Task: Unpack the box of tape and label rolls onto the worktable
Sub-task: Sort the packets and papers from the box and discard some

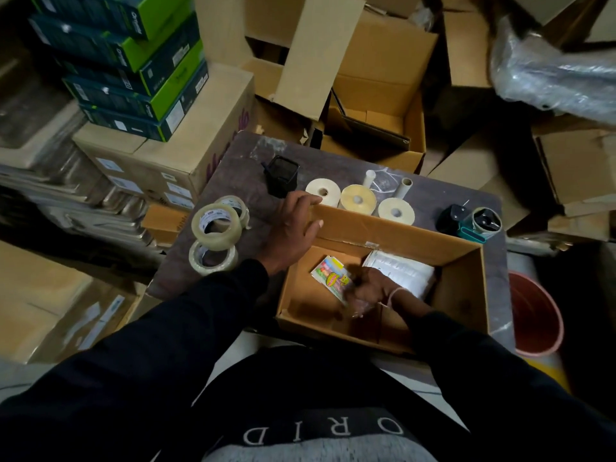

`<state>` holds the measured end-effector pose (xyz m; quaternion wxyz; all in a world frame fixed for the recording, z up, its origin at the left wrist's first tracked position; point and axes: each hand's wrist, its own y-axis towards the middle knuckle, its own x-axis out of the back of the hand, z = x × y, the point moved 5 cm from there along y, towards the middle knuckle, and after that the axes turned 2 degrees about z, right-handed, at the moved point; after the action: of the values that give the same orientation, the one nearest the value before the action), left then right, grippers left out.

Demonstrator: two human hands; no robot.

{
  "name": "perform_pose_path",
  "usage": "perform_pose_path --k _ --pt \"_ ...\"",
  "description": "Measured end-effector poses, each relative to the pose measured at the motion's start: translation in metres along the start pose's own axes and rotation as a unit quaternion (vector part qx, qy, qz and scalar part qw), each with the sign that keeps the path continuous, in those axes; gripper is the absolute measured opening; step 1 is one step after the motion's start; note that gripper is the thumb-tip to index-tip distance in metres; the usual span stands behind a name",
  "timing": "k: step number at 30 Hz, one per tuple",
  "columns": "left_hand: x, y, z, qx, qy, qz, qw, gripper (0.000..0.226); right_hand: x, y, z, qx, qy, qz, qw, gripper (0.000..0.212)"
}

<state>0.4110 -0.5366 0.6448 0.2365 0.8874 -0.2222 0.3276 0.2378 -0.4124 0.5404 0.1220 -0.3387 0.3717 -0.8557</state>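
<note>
Head view, looking down on an open cardboard box [466, 285] standing on the dark worktable [240, 161]; the left hand [293, 225] lies over the box's far-left flap, fingers fairly straight, thumb hooked over the flap's edge; the right hand [366, 288] is down inside the box, blurred, fingers curled round a colourful packet [330, 278]; beside it in the box lies a pale wrapped bundle [400, 271]; just beyond the box's far wall stand three label rolls [358, 196] in a row, with two bare cores [405, 186] behind them; left of the box sit three clear tape rolls [216, 225], partly stacked; right of the box's far corner rests a tape dispenser [473, 223]; beyond the left hand stands a black mesh holder [281, 175].
</note>
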Motion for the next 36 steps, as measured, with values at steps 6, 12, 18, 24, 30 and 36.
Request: perform_pose_path --k 6,12,18,24,30,36 --pt "0.015 0.011 -0.027 -0.157 0.051 -0.021 0.986 0.041 0.035 -0.028 0.012 0.071 0.005 0.052 0.996 0.021" --pt "0.002 0.021 -0.033 -0.102 -0.103 0.293 0.945 0.056 0.078 -0.086 0.05 0.162 0.034 0.092 0.982 0.013" --pt "-0.014 0.013 -0.052 -0.006 -0.152 0.508 0.848 0.049 0.111 -0.119 0.078 0.185 0.015 0.09 0.979 0.021" --pt "-0.008 0.014 -0.056 0.014 -0.214 0.523 0.825 0.035 0.136 -0.132 0.086 0.194 0.031 -0.011 0.981 0.023" --pt "0.005 0.014 -0.044 0.042 -0.255 0.481 0.838 0.032 0.147 -0.146 0.077 0.193 0.224 -0.087 0.951 0.045" --pt "0.012 0.015 -0.036 0.054 -0.286 0.467 0.835 0.036 0.15 -0.155 0.076 0.272 0.318 -0.177 0.891 0.02"
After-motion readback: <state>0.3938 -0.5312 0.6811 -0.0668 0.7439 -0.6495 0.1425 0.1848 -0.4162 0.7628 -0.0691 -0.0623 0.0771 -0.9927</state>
